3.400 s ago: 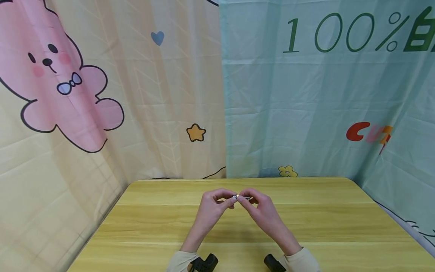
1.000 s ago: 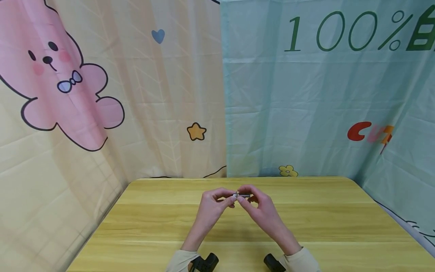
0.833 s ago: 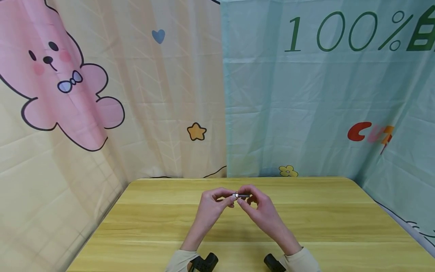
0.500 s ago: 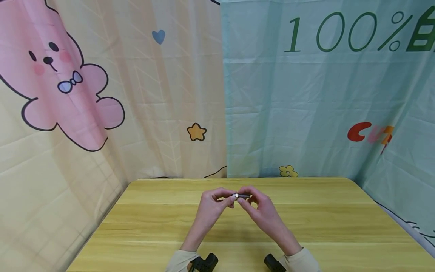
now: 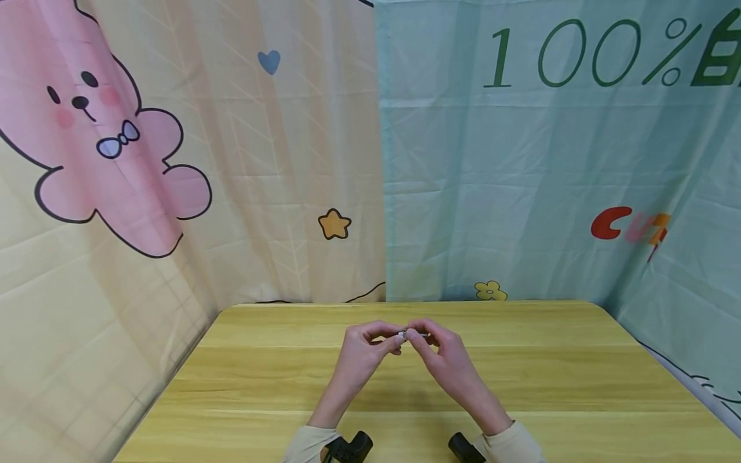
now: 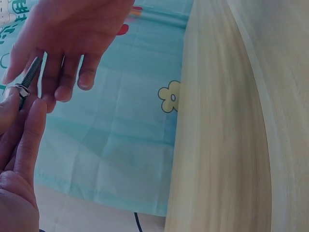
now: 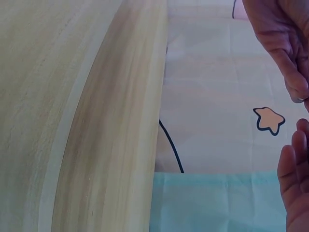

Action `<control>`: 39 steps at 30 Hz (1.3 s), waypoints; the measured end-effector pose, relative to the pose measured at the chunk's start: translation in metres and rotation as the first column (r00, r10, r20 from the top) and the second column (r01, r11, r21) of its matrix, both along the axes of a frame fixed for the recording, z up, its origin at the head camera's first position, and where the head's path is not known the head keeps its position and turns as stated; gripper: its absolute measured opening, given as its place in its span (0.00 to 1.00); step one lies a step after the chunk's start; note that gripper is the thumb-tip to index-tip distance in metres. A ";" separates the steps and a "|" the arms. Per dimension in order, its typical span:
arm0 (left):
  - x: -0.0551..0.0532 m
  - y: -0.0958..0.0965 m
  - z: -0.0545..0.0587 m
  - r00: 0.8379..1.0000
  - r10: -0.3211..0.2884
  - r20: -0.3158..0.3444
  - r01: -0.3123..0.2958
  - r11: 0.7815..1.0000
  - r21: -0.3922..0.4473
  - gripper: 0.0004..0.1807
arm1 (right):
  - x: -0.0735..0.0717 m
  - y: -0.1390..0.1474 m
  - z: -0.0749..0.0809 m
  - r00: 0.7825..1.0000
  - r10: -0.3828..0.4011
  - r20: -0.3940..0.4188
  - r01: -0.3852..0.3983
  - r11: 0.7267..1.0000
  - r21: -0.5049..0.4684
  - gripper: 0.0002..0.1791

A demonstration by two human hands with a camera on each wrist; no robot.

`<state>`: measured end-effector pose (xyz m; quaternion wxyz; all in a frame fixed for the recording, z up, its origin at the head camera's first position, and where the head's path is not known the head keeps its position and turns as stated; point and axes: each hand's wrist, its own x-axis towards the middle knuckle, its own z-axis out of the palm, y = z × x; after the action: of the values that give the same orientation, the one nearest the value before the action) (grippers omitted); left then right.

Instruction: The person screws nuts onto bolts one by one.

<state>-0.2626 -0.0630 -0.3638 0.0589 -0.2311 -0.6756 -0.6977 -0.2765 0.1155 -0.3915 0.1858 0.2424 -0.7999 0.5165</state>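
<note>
Above the table, a small metal bolt (image 6: 32,70) with a threaded shaft is held between the two hands. A nut (image 6: 22,90) sits around it near its left end. The left hand (image 5: 361,350) pinches the bolt's left end between thumb and fingertips, hiding that end. From the other side, the right hand (image 5: 442,354) brings thumb and index fingertips together at the nut, while its other fingers extend past the shaft in the left wrist view. Only a glint of metal shows at the fingertips in the right wrist view.
The wooden table (image 5: 266,386) spreads under both hands. Behind it hang a cream curtain (image 5: 231,161) with a pink bear and a light blue curtain (image 5: 521,180). Black wrist cameras sit at both cuffs.
The right thumb and index finger, parted from the nut about a second ago, have come back together on it and cover more of the bolt. The left hand has stayed nearly still.
</note>
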 end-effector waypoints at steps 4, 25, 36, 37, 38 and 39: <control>-0.001 0.000 -0.001 0.999 0.025 -0.021 -0.026 0.999 -0.022 0.06 | 0.000 0.000 0.000 0.998 0.065 -0.017 -0.066 0.997 -0.048 0.09; -0.001 0.000 -0.001 1.000 0.013 -0.029 -0.013 1.000 0.007 0.07 | -0.003 0.001 -0.002 0.997 0.041 -0.066 -0.042 0.999 -0.020 0.03; -0.014 -0.001 -0.014 0.999 0.042 -0.012 -0.042 0.999 0.019 0.06 | 0.003 -0.002 0.006 0.993 0.108 -0.042 -0.111 0.992 -0.067 0.11; -0.017 -0.002 -0.017 0.999 0.042 -0.012 -0.042 0.999 0.017 0.06 | 0.007 -0.002 0.010 0.993 0.111 -0.046 -0.114 0.991 -0.066 0.11; -0.019 -0.002 -0.019 0.999 0.041 -0.012 -0.041 0.999 0.019 0.06 | 0.010 -0.003 0.014 0.993 0.112 -0.048 -0.115 0.991 -0.066 0.11; -0.019 -0.002 -0.021 0.999 0.039 -0.017 -0.038 0.999 0.021 0.06 | 0.014 -0.004 0.018 0.993 0.110 -0.046 -0.113 0.991 -0.065 0.10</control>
<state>-0.2820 -0.0647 -0.3848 0.0804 -0.2233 -0.6722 -0.7013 -0.2628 0.1118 -0.3735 0.1815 0.2913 -0.7631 0.5477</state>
